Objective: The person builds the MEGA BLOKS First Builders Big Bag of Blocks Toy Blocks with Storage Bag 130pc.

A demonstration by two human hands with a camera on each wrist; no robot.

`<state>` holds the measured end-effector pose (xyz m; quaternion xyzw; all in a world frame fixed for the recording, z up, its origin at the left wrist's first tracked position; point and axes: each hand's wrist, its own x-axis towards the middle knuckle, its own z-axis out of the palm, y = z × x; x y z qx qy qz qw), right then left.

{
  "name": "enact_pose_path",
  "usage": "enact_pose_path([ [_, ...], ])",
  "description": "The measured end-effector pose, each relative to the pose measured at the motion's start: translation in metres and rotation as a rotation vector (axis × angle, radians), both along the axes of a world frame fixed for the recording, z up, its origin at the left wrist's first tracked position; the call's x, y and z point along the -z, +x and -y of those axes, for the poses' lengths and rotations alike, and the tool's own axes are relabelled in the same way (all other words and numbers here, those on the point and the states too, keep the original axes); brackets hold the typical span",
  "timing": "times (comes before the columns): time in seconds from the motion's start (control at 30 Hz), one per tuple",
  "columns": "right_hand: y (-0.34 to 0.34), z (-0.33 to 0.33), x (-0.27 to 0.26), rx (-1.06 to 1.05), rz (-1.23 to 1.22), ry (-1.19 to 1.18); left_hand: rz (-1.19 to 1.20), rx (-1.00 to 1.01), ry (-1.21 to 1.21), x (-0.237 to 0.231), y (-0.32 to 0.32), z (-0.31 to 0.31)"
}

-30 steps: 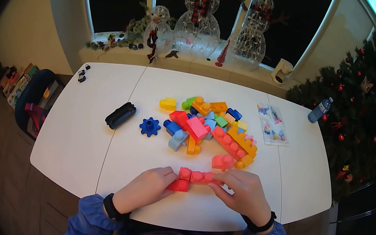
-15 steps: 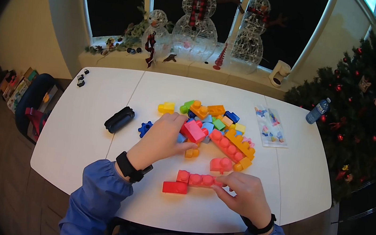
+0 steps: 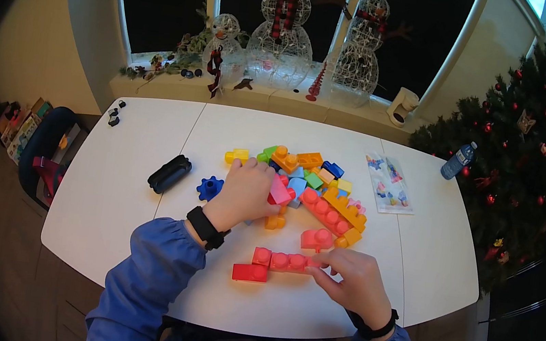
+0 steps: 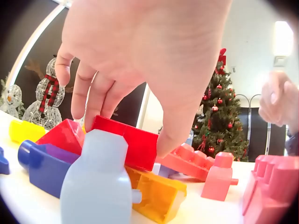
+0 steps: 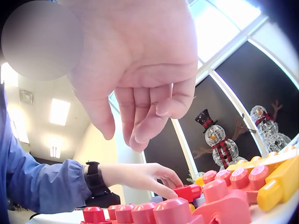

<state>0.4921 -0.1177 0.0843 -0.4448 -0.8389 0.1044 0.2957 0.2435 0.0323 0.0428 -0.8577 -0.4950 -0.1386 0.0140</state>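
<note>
My left hand (image 3: 246, 191) reaches into the pile of toy building blocks. Its thumb and fingers pinch a red building block (image 4: 140, 142) from above, seen best in the left wrist view. A pale blue block (image 4: 96, 186) stands in front of it there, with an orange block (image 4: 161, 198) beneath. Over the right end of a pink row of blocks (image 3: 288, 262) hangs my right hand (image 3: 358, 282), its fingers loosely bent and holding nothing in the right wrist view. A red block (image 3: 250, 273) lies against the row's left end.
A loose pink block (image 3: 316, 239) lies beyond the row. Left of the pile are a blue gear-shaped piece (image 3: 209, 188) and a black case (image 3: 169, 173). A picture sheet (image 3: 389, 186) and a water bottle (image 3: 459, 160) are on the right.
My left hand has left the red block by the row, moved forward to the pile and taken hold of another red block. The right hand stays near the row's right end.
</note>
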Motion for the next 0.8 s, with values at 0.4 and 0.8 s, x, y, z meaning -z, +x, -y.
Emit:
enact_pose_path([
  [0.4, -0.017, -0.016, 0.004, 0.115, -0.231, 0.001, 0.471, 0.22, 0.023, -0.038, -0.006, 0.102],
  [0.8, -0.008, -0.005, -0.002, 0.025, -0.407, -0.11, 0.552, 0.282, -0.023, -0.038, -0.013, 0.124],
])
